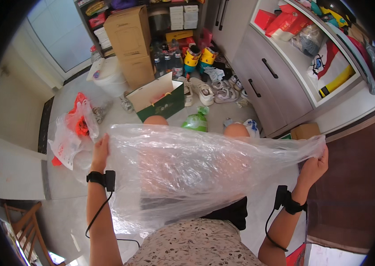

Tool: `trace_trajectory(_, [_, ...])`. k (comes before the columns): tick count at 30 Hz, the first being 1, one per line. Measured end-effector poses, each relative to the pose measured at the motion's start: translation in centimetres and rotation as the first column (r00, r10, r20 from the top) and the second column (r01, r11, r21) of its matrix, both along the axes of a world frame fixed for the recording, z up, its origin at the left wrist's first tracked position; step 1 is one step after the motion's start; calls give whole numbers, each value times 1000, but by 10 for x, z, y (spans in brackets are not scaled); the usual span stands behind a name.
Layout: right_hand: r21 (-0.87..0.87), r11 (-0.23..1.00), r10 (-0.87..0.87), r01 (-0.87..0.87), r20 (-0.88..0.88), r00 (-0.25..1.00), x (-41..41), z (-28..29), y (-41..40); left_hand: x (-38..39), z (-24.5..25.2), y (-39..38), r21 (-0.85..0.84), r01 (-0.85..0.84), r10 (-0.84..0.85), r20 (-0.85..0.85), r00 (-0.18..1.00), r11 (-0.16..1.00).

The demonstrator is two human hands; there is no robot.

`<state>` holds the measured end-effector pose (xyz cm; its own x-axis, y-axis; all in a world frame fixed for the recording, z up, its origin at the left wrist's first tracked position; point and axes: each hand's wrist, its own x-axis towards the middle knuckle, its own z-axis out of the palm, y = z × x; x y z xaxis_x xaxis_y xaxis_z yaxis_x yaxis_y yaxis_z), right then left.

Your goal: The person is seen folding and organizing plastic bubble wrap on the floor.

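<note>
A large clear plastic bag [187,166] is stretched sideways above my knees and lap. My left hand [101,149] grips its left edge near the upper corner. At the right, my right hand [315,164] pinches the gathered end of the same plastic. Both wrists wear black straps with a small box and cable. Beyond my knees, a knotted green plastic bag [196,121] lies on the floor, beside a dark green paper gift bag [161,99] that stands with its top open. White and red plastic bags [77,133] lie left of my left hand.
Cardboard boxes [129,43], a white bucket [109,78], bottles [177,65] and several shoes [204,91] stand ahead. A drawer cabinet [270,76] with a filled open shelf is at right, above a small cardboard box [305,130]. A wooden chair [29,229] is at lower left.
</note>
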<state>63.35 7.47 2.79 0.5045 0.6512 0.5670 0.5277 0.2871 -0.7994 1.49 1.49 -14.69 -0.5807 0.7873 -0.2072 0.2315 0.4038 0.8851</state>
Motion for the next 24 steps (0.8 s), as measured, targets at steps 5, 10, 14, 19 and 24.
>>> trace_trajectory(5, [-171, 985, -16, -27, -244, 970, 47, 9, -2, 16, 60, 11, 217, -208, 243, -148, 959, 954])
trace_trajectory(10, [-136, 988, -98, 76, -159, 982, 70, 34, -9, 29, 108, 1, 301, -176, 251, -235, 939, 937])
trace_trajectory(14, [-87, 989, -131, 116, -185, 974, 91, 49, -18, 40, 124, -10, 341, -172, 266, -250, 931, 924])
trace_trajectory(19, [-22, 1000, -12, 10, -93, 996, 64, 60, -28, 11, 107, -31, 298, -94, 198, -341, 919, 950])
trace_trajectory(24, [-77, 984, 130, -161, -304, 944, 49, 77, -39, 23, 104, -19, 348, -98, 227, -353, 907, 932])
